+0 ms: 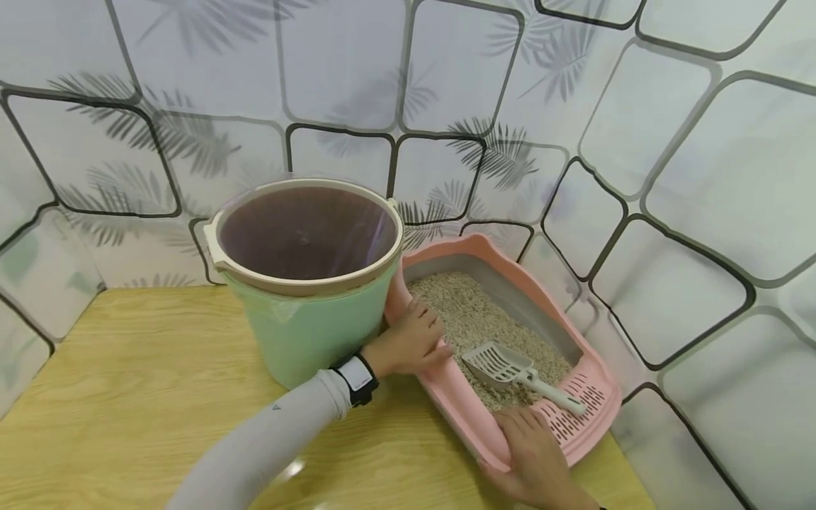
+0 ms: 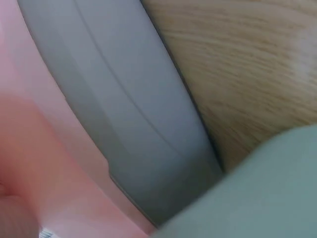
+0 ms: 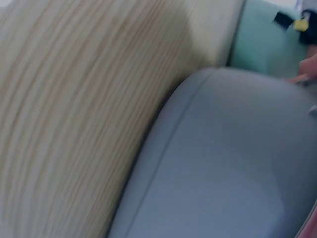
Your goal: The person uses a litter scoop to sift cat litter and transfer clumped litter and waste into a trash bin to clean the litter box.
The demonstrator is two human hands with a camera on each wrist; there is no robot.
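A pink-rimmed cat litter box [image 1: 468,404] with a grey base stands on the wooden table, set at a slant. My left hand [image 1: 411,342] grips its left rim, fingers over the top edge. At the near corner my right hand [image 1: 532,457] holds the same rim, fingers on top and thumb on the outer side. Sandy litter [image 1: 462,304] fills the box. A pale grey litter scoop [image 1: 500,365] lies on the litter, its handle across the slotted pink front ledge. Both wrist views show the box's grey outer wall [image 2: 124,99] against the table.
Left of the litter box, close against it, stands a big green bucket [image 1: 312,333] with a cream rim and a dark, see-through top. Patterned wall covering [image 1: 344,78] rises behind and along the right side. The wooden tabletop [image 1: 146,368] extends to the left.
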